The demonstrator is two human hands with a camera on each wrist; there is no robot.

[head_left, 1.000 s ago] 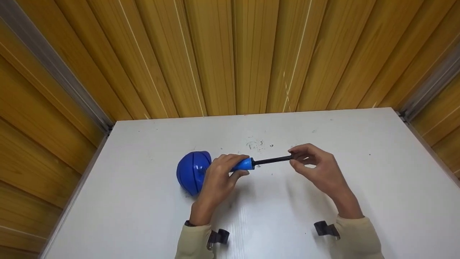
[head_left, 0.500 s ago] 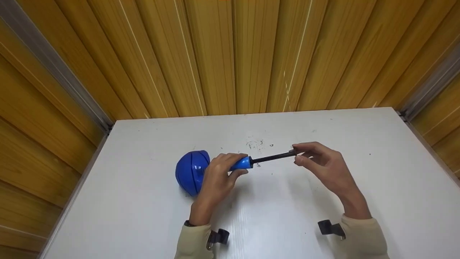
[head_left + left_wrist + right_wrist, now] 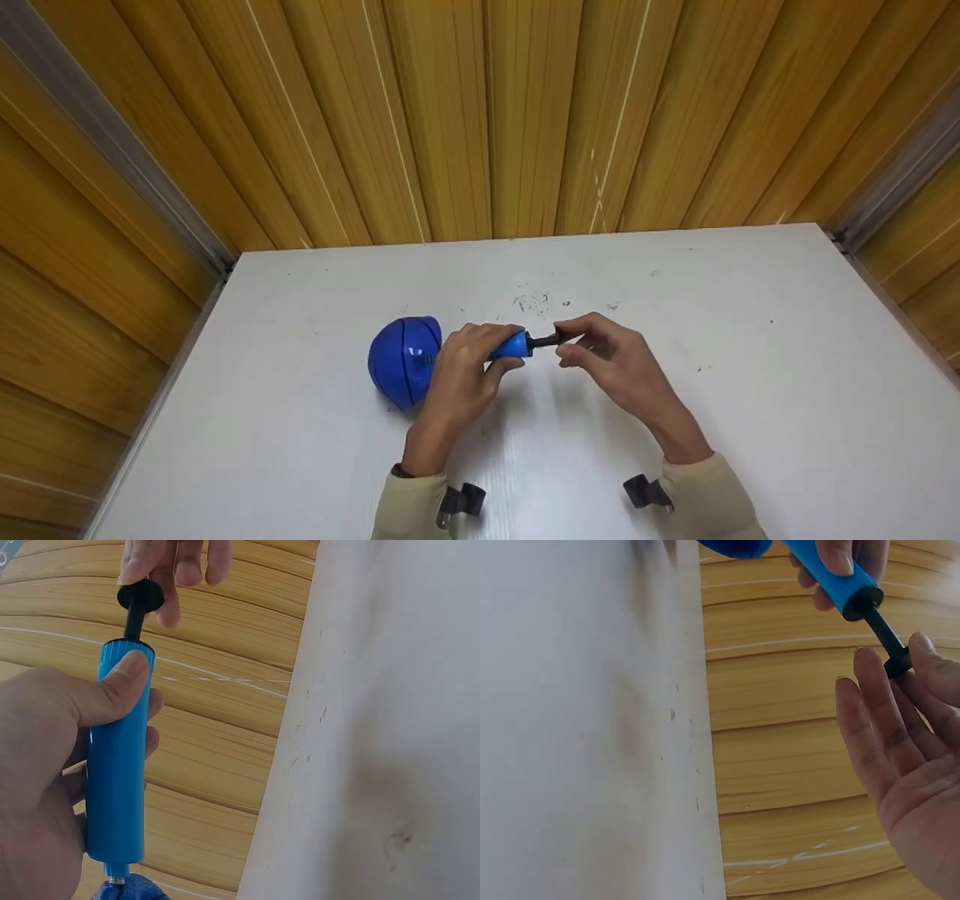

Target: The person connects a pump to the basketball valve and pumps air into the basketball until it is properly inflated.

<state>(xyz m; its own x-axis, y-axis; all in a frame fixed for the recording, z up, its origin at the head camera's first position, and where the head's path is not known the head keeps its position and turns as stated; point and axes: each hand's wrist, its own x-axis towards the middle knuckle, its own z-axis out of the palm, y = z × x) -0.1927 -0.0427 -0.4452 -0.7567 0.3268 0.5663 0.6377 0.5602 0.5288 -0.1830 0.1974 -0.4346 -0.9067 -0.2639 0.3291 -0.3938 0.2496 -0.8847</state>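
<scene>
Left hand (image 3: 459, 369) curls snugly round blue pump (image 3: 118, 772) above table (image 3: 300, 450); in head view, blue ball (image 3: 397, 364) meets nozzle (image 3: 117, 869) end at nine o'clock, short black rod (image 3: 543, 340) shows at three. Right hand (image 3: 619, 367) beyond it lightly pinches black handle (image 3: 142, 595).

A person's left hand (image 3: 461, 367) and right hand (image 3: 619, 367) work close together, sleeved forearms (image 3: 411, 506) angled inward.
The left fingers (image 3: 154, 702) curl in a grip, thumb (image 3: 124, 690) laid across; the right thumb (image 3: 936, 675) and forefinger pinch, the other fingers (image 3: 864, 736) loosely extended.
</scene>
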